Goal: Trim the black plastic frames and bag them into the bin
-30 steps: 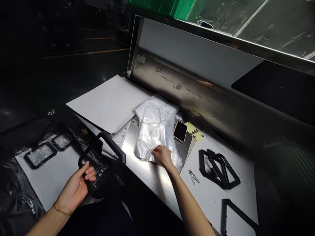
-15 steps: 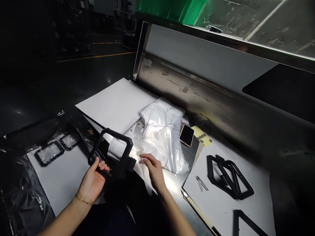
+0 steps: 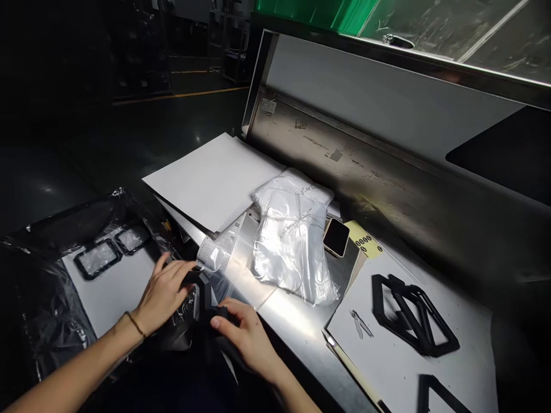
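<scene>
A black angular frame (image 3: 201,295) is tilted low over the front edge of the bench, much of it lost against the dark clothing. My right hand (image 3: 247,332) grips its near right part, thumb on top. At the frame's far left end, my left hand (image 3: 166,295) has its fingers bent over the edge, with one finger raised. Just beyond the frame lies a crumpled clear plastic film (image 3: 217,261) beside a printed white label (image 3: 206,250). A tied bundle of clear plastic bags (image 3: 293,241) rests on the metal bench.
Bagged black frames (image 3: 98,258) lie on a white sheet in a black-lined container (image 3: 38,310) at left. White sheets (image 3: 215,178) cover the bench's far end. At right are more black frames (image 3: 413,315), nippers (image 3: 360,324), a phone (image 3: 336,237) and a yellow sticker sheet (image 3: 364,238).
The frame has turned and dropped lower, towards my body. My right hand has come down onto it. My left hand has shifted from its lower bar to its far end, palm now down.
</scene>
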